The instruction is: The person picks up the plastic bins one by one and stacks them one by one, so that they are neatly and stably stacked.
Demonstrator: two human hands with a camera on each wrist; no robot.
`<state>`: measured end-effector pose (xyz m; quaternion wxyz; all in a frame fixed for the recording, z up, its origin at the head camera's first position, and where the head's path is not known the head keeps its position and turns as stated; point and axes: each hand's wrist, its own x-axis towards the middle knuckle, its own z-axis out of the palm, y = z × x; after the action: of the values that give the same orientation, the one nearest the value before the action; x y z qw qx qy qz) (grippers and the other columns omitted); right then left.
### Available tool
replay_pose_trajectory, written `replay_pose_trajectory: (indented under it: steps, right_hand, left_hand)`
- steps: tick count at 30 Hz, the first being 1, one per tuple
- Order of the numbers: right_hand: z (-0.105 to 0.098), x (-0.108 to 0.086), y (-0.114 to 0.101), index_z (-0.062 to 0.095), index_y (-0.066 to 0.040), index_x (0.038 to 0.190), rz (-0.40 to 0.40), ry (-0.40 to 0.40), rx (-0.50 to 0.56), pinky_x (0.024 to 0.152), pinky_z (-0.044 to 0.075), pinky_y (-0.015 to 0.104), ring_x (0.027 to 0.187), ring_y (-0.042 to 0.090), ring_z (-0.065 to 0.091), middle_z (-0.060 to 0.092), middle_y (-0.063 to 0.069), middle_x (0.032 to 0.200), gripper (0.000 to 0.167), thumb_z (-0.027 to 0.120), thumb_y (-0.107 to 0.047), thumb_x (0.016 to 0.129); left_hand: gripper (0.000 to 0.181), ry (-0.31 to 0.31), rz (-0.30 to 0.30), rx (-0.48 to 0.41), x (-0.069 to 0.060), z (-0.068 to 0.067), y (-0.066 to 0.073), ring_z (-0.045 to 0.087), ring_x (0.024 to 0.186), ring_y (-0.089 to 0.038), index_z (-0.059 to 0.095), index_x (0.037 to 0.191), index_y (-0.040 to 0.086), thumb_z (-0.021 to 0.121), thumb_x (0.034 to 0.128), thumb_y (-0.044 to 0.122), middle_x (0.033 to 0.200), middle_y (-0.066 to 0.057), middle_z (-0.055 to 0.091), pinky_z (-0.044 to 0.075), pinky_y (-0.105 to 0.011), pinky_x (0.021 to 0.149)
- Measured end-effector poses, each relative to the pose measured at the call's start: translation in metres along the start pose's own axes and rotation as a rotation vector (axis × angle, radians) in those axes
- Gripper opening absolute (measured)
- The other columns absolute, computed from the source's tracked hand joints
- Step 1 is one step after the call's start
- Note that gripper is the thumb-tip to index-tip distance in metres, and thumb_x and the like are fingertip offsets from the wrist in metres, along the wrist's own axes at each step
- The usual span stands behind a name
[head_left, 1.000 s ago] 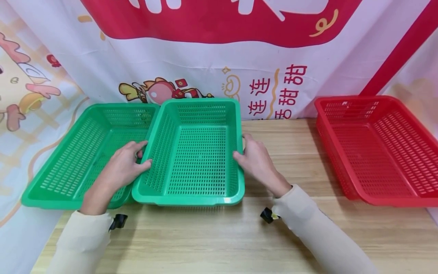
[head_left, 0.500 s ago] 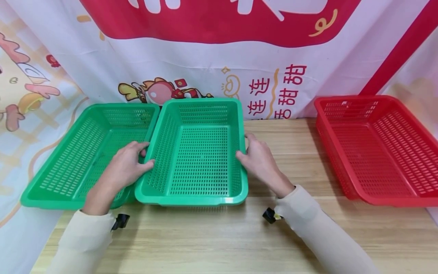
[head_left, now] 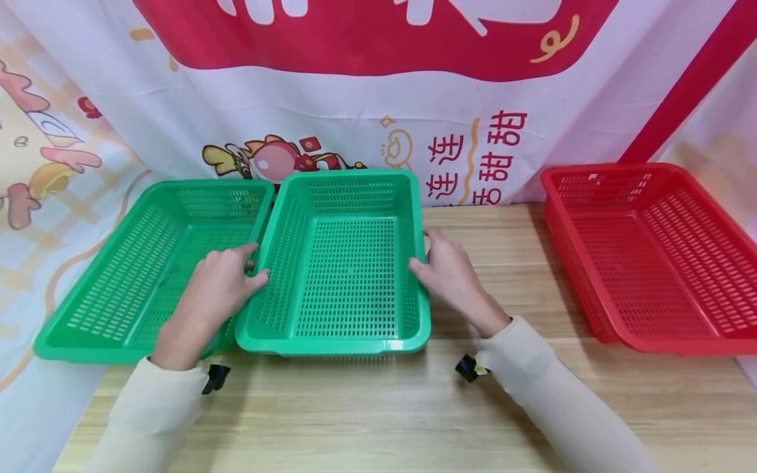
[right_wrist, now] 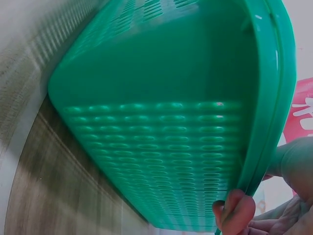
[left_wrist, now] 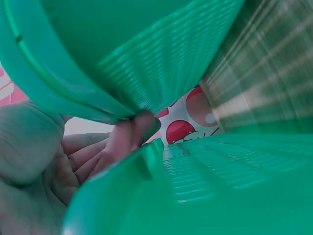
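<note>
In the head view a green plastic basket (head_left: 349, 282) with slotted walls and floor stands mid-table. My left hand (head_left: 215, 286) grips its left rim, thumb on top. The left wrist view shows fingertips (left_wrist: 143, 128) under that rim, in the gap between two baskets. On the opposite side my right hand (head_left: 452, 272) holds the right rim, thumb over the edge; curled fingertips (right_wrist: 235, 211) show beneath it in the right wrist view. A double edge runs along the rim there; whether a second basket is nested inside cannot be told. Another green basket (head_left: 118, 289) lies directly left, partly behind my left hand.
A red slotted basket (head_left: 615, 263) stands at the right of the wooden table (head_left: 355, 414). Printed cloth (head_left: 355, 98) hangs along the back and down the left side. Small black pieces (head_left: 467, 368) sit at both cuffs.
The middle green basket has shifted slightly right, with both hands on its rims, mostly in the first half second. The left basket and the red one have stayed in place.
</note>
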<state>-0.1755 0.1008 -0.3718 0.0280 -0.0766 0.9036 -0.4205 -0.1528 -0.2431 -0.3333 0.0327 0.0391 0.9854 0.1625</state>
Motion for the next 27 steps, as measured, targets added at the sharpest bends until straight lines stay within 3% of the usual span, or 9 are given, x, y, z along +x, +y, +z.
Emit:
replay_pose_trajectory:
  steps: [12,22,27]
  right_hand:
    - [-0.002,0.008,0.003,0.043,0.005,0.154,-0.004,0.011,-0.011,0.055,0.053,0.028,0.066,0.019,0.061,0.066,0.014,0.083,0.064,0.067,-0.011,0.097]
    - [-0.005,0.011,0.009,0.041,-0.002,0.158,0.053,-0.024,0.075,0.067,0.060,0.031,0.083,0.024,0.066,0.067,0.019,0.106,0.067,0.068,-0.014,0.098]
    - [-0.007,0.011,0.009,0.040,-0.006,0.159,0.097,-0.054,0.153,0.068,0.064,0.041,0.079,0.023,0.068,0.064,0.020,0.115,0.066,0.067,-0.015,0.099]
  left_hand:
    - [0.066,-0.082,-0.038,-0.071,0.006,-0.003,-0.002,0.049,0.051,-0.016,0.042,0.155,-0.008,0.068,0.0997,0.017,0.122,-0.032,0.069,0.042,-0.032,0.052]
    - [0.069,-0.123,-0.067,-0.118,0.008,-0.006,-0.003,0.054,0.055,-0.016,0.040,0.158,-0.003,0.069,0.1004,0.021,0.131,-0.035,0.064,0.044,-0.033,0.054]
    - [0.067,-0.148,-0.067,-0.156,0.008,-0.007,-0.004,0.069,0.066,-0.016,0.040,0.159,-0.003,0.067,0.1017,0.020,0.137,-0.038,0.060,0.045,-0.033,0.054]
